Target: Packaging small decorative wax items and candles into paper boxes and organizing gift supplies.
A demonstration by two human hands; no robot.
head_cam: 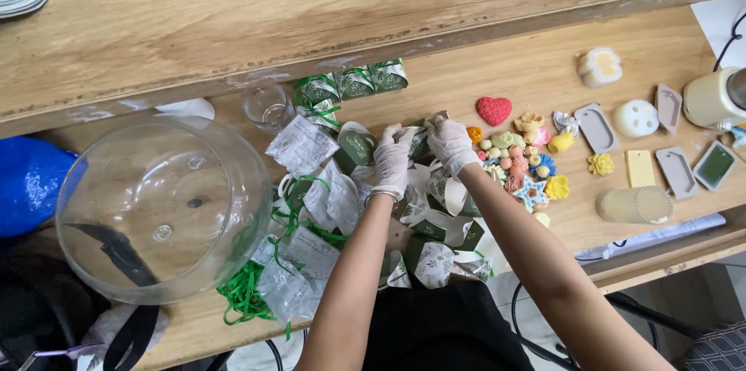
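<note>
Both hands wear thin white gloves and meet over the middle of the wooden bench (544,68). The left hand (392,157) and the right hand (451,142) are close together, their fingertips pinched on one small green-and-white patterned paper box (418,140), which they hold between them just above a heap of similar flat and half-folded box blanks (435,223). Each hand is closed on the box from its own side.

Behind the hands, near the bench's raised back ledge, three finished green boxes tied with ribbon (353,82) stand in a row. To the left of the hands lie several clear crinkled plastic packets (301,144), and loose green ribbon (245,293) trails toward the front edge. A large clear glass bowl (159,208) sits at the left of the bench, with a small drinking glass (268,105) just behind it.

To the right of the hands lies a cluster of small coloured moulded shapes (521,161), among them a red heart (494,110), flowers and a star. Further right are grey silicone moulds (597,128), a yellow rectangular tag (640,168) and a pale ribbed cylinder (634,205) lying near the front edge.
</note>
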